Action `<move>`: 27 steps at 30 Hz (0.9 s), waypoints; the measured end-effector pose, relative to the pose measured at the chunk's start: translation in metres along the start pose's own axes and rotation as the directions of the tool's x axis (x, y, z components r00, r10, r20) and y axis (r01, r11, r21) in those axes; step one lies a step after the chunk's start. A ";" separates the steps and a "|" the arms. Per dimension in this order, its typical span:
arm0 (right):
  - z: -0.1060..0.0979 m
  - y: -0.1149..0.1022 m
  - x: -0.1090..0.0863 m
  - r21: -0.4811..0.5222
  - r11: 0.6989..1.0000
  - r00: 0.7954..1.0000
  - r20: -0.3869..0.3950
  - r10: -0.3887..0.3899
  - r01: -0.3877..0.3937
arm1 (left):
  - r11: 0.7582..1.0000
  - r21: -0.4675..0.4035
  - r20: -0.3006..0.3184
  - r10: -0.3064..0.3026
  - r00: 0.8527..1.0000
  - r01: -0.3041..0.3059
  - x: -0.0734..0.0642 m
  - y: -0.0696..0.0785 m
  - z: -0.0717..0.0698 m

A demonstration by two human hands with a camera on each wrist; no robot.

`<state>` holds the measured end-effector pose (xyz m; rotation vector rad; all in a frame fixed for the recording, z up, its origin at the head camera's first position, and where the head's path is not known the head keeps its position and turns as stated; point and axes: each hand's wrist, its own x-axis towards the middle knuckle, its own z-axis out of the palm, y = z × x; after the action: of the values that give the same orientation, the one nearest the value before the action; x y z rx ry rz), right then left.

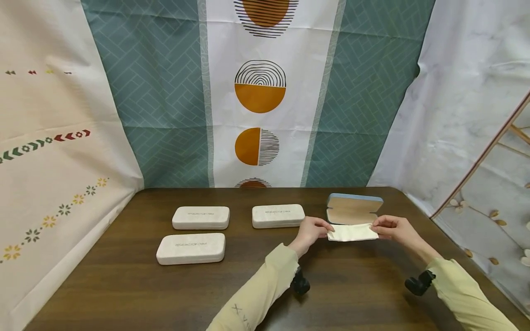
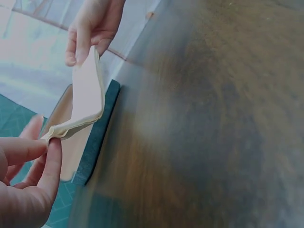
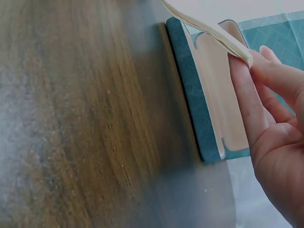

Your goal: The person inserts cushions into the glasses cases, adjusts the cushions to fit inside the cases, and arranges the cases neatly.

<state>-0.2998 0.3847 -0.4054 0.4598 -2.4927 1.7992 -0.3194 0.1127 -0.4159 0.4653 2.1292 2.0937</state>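
A folded cream cloth [image 1: 353, 232] is stretched level between both hands, in front of an open glasses case [image 1: 352, 216]. My left hand [image 1: 311, 232] pinches its left end between thumb and fingers. At the other end, my right hand [image 1: 396, 230] pinches it the same way. The case is blue outside with a tan lining, its lid raised at the back. In the left wrist view the cloth [image 2: 88, 92] shows several layers and overlaps the case. The right wrist view shows the bare tan inside of the case [image 3: 221, 90] beneath the cloth.
Three closed white glasses cases lie on the brown table [image 1: 256, 285]: one at the back left [image 1: 200, 217], one in front of it [image 1: 191, 248], and one [image 1: 277, 216] beside my left hand. Patterned curtains [image 1: 261, 138] hang behind and at both sides.
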 end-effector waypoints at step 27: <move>-0.021 0.011 0.022 -0.046 0.997 0.988 -0.145 0.057 -0.064 | 0.984 0.176 -0.084 0.048 0.995 -0.032 0.051 -0.004 0.016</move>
<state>-0.3270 0.4023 -0.4045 0.2451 -2.4723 1.7180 -0.3630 0.1433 -0.4136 0.4458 2.3857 1.9914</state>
